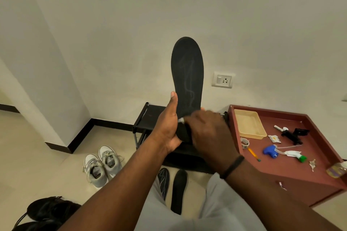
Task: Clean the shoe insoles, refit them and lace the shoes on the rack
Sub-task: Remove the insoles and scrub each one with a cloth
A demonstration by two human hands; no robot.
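Now a black insole (pixel 187 73) is held upright in front of the wall, above the black rack (pixel 150 116). Its lower part is gripped by the left hand (pixel 167 127), with the thumb laid along the left edge. The heel end is covered by the right hand (pixel 206 129), whose fingers are curled around something small with a white tip; what it is cannot be told, because this part is blurred. Two more insoles (pixel 170 185) are lying on the floor just in front of the rack. Left of the rack, a grey pair of shoes (pixel 101 165) is standing on the floor. Right of the rack, a red cabinet (pixel 293 170) is seen, with a beige tray (pixel 249 124) and a blue sprayer (pixel 270 151) on it.
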